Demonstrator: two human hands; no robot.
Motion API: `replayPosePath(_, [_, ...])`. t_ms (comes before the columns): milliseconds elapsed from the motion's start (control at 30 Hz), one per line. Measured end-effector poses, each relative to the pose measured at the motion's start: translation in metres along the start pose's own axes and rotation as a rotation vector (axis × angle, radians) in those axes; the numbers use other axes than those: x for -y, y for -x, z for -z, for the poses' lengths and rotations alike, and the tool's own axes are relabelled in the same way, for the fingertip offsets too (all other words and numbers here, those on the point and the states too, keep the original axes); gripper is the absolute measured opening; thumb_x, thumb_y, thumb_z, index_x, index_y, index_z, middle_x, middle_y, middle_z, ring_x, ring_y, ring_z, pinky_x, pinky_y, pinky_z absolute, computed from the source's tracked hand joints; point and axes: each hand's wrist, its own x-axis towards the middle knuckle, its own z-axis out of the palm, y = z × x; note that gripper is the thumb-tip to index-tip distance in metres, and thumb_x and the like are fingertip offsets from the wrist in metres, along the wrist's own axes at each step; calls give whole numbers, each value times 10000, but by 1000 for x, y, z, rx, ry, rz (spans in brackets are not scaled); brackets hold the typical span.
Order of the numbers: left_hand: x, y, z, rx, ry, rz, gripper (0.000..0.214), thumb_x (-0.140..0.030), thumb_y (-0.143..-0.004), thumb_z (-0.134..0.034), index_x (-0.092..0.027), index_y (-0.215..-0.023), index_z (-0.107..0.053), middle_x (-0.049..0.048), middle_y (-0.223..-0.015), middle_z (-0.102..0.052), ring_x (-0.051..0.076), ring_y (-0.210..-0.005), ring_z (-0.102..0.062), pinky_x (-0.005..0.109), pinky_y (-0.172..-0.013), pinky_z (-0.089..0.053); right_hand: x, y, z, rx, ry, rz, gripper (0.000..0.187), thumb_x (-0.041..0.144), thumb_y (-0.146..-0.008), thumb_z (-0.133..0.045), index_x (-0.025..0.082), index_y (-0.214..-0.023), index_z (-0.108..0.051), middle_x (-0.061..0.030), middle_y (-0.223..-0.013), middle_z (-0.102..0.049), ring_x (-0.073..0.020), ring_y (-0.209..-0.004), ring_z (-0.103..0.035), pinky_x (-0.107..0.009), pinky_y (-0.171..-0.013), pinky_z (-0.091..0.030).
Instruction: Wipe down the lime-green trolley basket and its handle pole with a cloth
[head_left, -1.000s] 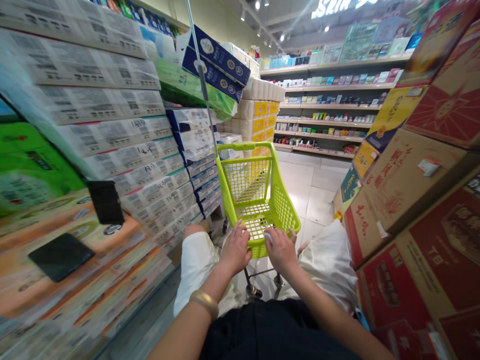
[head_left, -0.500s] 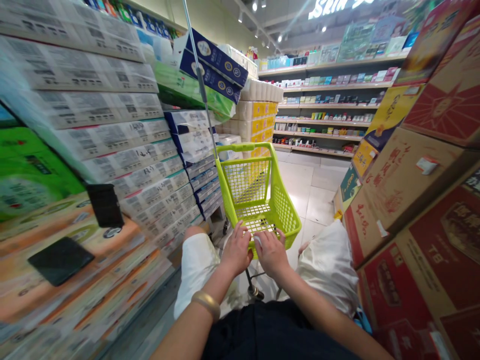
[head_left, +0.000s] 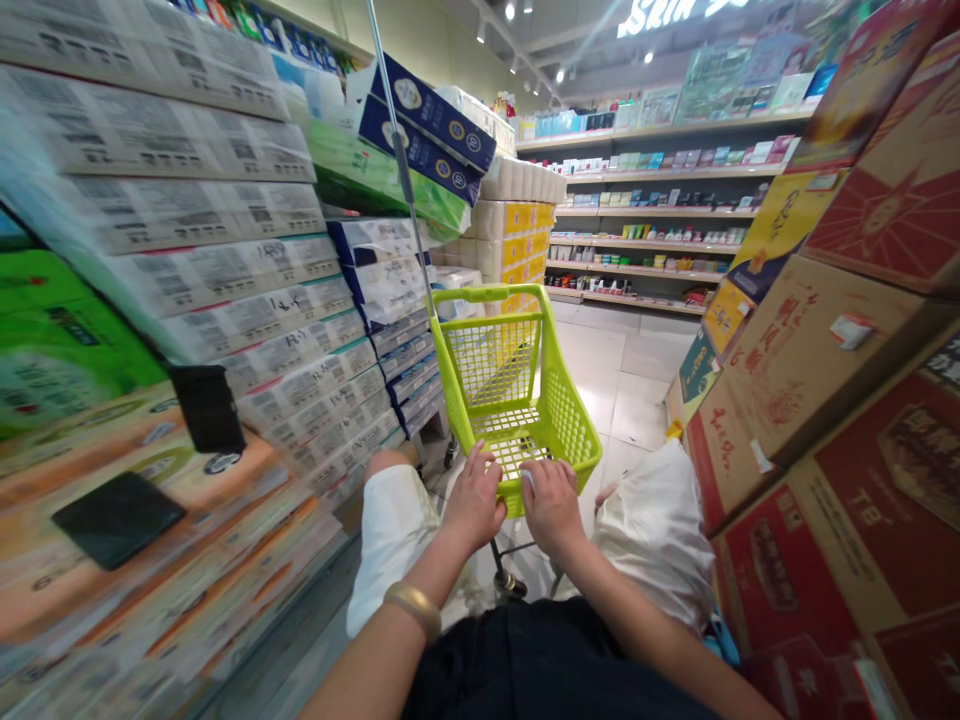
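A person stands in a narrow shop aisle (head_left: 592,340), looking down over a small shopping cart. Along the left side rise tall stacks of plastic-wrapped toilet paper packs (head_left: 202,240), printed in white, green and orange. Along the right side, brown and red cardboard cartons with printed characters (head_left: 817,430) are piled high. Farther ahead, long white shelves of boxed and bottled goods (head_left: 660,210) line the far wall beneath a lit sign (head_left: 682,15), and pale square floor tiles (head_left: 630,410) run between them. A thin silver metal pole (head_left: 397,150) rises from the cart's left side.

The small lime-green plastic shopping cart (head_left: 495,360), with mesh walls and a wheeled metal frame, stands directly in front of the person, between the stacks and the cartons. The person wears a dark top (head_left: 540,665) and loose white bottoms (head_left: 394,530). Both arms reach forward. The left hand (head_left: 474,497) and right hand (head_left: 551,505) rest side by side on the cart's near rim. The fingers (head_left: 480,465) of each hand are close together and curl over the rim, gripping it. A gold bangle (head_left: 412,608) circles the left wrist.
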Motion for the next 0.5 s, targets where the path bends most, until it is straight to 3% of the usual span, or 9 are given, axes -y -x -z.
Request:
replayPosePath(100, [2,1,2,19,-23,2,287,-92,-708,-577,-208,-963,-515,118,-1276,-472,311,-1444,-235,501,-1126,-383,2,0,2,23,-26,34,205,220,-963,-415,227,-1006,-615,-30,-899,-667,-191,-890,-580,-351,-1007,-279])
replayPosePath(333, [2,1,2,33,-22,1,276,-93,-711,-581,-201,-954,-509,133,-1287,-472,317,-1449,-221,503,-1123,-379,-41,-3,17,-31,30,-37,222,219,-972,-402,201,-1026,-617,-49,-945,-680,-198,-944,-589,-372,-1039,-265])
replayPosePath(500, [2,1,2,11,-7,14,279,-78,-700,-581,-197,-943,-514,136,-1274,-477,326,-1439,-241,514,-1114,-389,-13,-2,4,-4,-1,0,216,211,-954,-409,198,-999,-620,-59,-905,-656,-215,-910,-561,-354,-962,-347])
